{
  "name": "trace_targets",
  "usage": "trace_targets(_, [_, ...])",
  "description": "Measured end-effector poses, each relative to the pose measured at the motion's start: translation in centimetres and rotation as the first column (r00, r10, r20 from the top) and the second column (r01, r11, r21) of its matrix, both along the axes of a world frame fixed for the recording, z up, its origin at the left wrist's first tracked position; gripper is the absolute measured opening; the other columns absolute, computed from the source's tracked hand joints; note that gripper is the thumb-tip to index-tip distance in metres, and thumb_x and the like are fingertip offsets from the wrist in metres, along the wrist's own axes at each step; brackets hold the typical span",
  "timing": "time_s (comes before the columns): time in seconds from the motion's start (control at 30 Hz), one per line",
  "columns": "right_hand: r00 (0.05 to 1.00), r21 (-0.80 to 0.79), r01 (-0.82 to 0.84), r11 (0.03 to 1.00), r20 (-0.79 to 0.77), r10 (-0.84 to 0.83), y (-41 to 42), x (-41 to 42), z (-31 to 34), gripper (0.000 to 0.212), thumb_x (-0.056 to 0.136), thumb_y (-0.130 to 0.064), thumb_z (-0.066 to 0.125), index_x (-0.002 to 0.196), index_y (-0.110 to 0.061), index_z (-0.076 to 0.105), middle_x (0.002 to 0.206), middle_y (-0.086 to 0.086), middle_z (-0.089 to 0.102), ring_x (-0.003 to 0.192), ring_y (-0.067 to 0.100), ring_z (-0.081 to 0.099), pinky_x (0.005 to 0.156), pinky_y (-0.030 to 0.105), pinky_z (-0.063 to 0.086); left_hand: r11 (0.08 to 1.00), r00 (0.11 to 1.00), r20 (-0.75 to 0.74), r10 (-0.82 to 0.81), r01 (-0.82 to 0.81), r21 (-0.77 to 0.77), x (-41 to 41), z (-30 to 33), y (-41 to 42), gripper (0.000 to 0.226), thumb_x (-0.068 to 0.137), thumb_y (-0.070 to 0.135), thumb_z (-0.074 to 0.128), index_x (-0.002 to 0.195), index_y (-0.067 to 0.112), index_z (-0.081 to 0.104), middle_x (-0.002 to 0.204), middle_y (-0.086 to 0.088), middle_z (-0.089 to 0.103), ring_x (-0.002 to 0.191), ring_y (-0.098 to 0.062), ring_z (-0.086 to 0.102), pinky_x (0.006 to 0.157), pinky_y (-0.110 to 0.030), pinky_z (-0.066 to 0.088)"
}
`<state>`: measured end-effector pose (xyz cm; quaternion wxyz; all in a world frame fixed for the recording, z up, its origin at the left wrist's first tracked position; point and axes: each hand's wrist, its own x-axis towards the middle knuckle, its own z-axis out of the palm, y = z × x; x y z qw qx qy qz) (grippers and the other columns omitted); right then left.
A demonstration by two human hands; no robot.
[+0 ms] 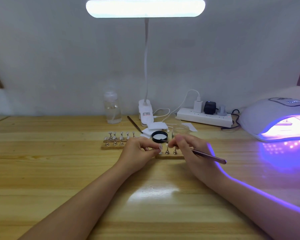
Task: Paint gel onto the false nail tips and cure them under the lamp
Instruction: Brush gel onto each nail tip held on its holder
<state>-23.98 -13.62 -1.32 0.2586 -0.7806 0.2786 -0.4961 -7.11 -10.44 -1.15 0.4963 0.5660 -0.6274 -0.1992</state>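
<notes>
My left hand pinches a small stand with a false nail tip over the left end of a short wooden holder. Two metal stands remain on that holder. My right hand grips a dark-handled gel brush, and its fingertips touch a tip beside the held one. An open black gel jar sits just behind my hands. The curing lamp glows violet at the right, its mouth facing me. A longer wooden holder with several tips on stands lies to the left.
A clip-on desk light shines from above the middle. Behind it stand a clear bottle, a power strip with plugs, a glass jar, white pads and a second brush. All rest on a wooden table.
</notes>
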Motion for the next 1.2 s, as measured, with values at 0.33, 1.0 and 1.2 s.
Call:
trace_targets(0.33, [0.998, -0.124, 0.061, 0.990, -0.028, -0.065, -0.22, 0.16, -0.11, 0.043, 0.086, -0.051, 0.039, 0.072, -0.024, 0.070, 0.071, -0.020, 0.063, 0.080, 0.001, 0.059, 0.074, 0.026, 0.046, 1.000, 1.000, 0.017, 0.014, -0.014, 0.015, -0.08, 0.04, 0.03, 0.021, 0.073, 0.003, 0.073, 0.082, 0.022, 0.072, 0.073, 0.002, 0.066, 0.067, -0.017, 0.049, 0.065, -0.023, 0.041])
trace_targets(1.0, [1.000, -0.013, 0.019, 1.000, 0.025, -0.018, -0.02, 0.25, 0.00, 0.040, 0.090, -0.054, 0.044, 0.063, -0.032, 0.065, 0.068, -0.016, 0.066, 0.071, 0.003, 0.062, 0.071, 0.023, 0.048, 1.000, 1.000, 0.012, 0.001, -0.002, 0.006, -0.04, -0.02, -0.06, 0.015, 0.073, 0.004, 0.073, 0.083, 0.015, 0.074, 0.071, 0.005, 0.067, 0.068, -0.019, 0.050, 0.061, -0.018, 0.039])
trace_targets(1.2, [0.998, -0.019, 0.003, 1.000, 0.068, -0.001, 0.14, 0.04, 0.01, 0.038, 0.090, -0.043, 0.046, 0.066, -0.023, 0.068, 0.069, -0.012, 0.067, 0.072, 0.004, 0.063, 0.074, 0.024, 0.049, 1.000, 1.000, -0.010, -0.012, 0.012, -0.015, 0.02, 0.00, -0.01, 0.022, 0.072, 0.003, 0.073, 0.079, 0.024, 0.072, 0.068, 0.011, 0.066, 0.068, -0.015, 0.052, 0.062, -0.016, 0.040])
